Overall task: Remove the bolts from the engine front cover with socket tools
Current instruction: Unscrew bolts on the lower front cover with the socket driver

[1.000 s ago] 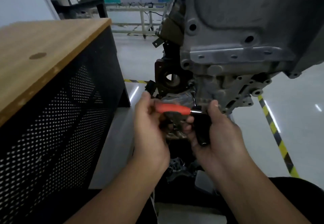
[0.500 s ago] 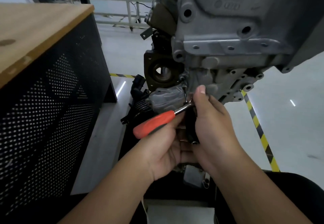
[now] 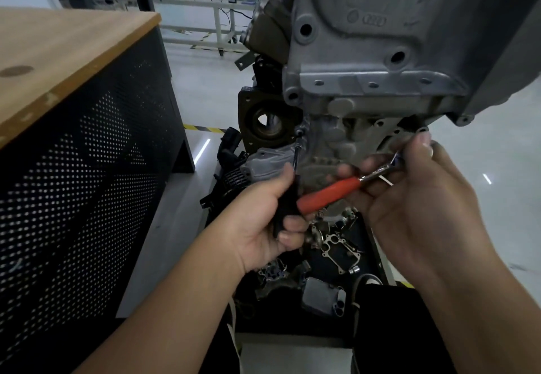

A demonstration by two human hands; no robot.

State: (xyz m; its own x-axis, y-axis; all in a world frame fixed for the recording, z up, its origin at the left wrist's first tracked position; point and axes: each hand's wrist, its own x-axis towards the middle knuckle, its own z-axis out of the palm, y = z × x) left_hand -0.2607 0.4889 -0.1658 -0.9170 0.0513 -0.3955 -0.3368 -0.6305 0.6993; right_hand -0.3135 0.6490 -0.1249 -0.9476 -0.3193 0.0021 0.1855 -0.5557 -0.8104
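Note:
The grey engine front cover hangs in front of me, upper right. My left hand grips the black handle of a socket driver. Its thin shaft runs up to a bolt at the cover's lower left edge. My right hand holds a ratchet with an orange grip, fingers round its metal head near the cover's lower right. The ratchet is off the driver.
A wood-topped bench with a black perforated side stands close on the left. Below the engine lies a dark tray with several loose engine parts. Yellow-black floor tape runs behind. White rails stand at the back.
The ratchet has come off the driver and passed from my left hand to my right, which moved right. My left hand has taken over the black driver handle.

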